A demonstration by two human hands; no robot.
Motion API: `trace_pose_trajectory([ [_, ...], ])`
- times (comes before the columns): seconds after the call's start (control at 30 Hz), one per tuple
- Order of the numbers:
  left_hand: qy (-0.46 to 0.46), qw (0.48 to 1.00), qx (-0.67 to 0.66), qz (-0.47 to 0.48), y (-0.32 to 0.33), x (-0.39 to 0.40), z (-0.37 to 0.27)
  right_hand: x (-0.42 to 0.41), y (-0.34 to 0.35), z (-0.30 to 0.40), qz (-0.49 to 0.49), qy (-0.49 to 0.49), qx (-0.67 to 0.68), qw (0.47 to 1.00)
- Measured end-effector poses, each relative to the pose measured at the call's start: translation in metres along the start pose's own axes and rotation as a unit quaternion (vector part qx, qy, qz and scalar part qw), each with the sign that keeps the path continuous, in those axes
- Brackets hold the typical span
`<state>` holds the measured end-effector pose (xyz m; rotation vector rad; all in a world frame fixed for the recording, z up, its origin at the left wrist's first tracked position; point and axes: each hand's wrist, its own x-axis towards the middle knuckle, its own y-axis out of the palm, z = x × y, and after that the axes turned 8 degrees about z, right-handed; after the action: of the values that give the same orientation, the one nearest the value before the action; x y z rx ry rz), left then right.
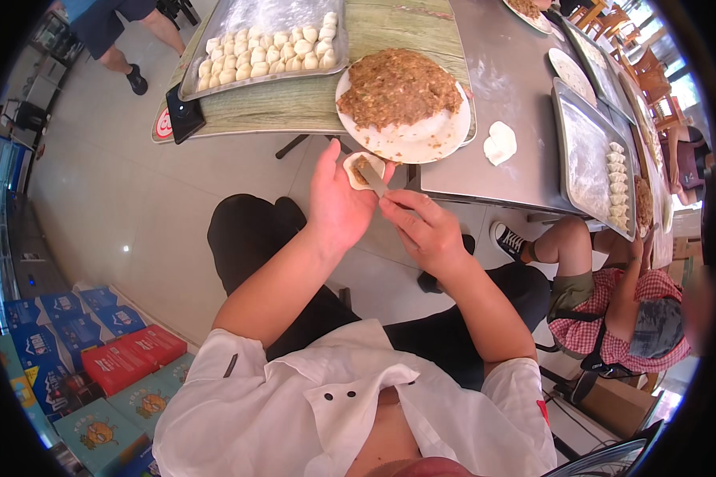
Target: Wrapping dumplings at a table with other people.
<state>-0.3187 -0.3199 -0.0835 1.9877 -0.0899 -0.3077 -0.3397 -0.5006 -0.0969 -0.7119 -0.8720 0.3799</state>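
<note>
On the fingers of my left hand [343,206] rests a round dough wrapper [353,179] with a little minced filling on it. My right hand [426,229] grips a flat metal spatula [372,179], its blade laid against the filling. Just beyond my hands, a white plate [403,146] bears a large mound of brown minced filling [400,89] and overhangs the table edge. A metal tray [262,80] farther left holds rows of folded dumplings [268,53] on its floured base. Several flat wrappers [500,143] lie together on the steel table to the right.
A black phone [185,116] lies at the corner of the wood-patterned table [274,113]. On the steel table [483,179] stands another tray [585,143] with dumplings. A seated person [620,316] works at right; another person's legs [119,42] show at upper left. Stacked boxes [95,352] fill the lower left.
</note>
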Motion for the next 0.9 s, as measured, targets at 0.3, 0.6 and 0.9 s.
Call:
trace_pose_trajectory([
  [0.3, 0.016, 0.998, -0.007, -0.052, -0.012, 0.004, 0.003, -0.003, -0.007, 0.007, -0.024, -0.008, 0.026, 0.999],
  [0.6, -0.002, 0.999, 0.032, -0.040, -0.004, -0.001, 0.009, -0.001, -0.007, 0.007, -0.029, 0.015, 0.002, 0.999],
  [0.9, -0.011, 0.999, 0.042, 0.011, -0.014, 0.001, 0.009, 0.003, -0.011, 0.007, -0.060, 0.014, 0.013, 0.998],
])
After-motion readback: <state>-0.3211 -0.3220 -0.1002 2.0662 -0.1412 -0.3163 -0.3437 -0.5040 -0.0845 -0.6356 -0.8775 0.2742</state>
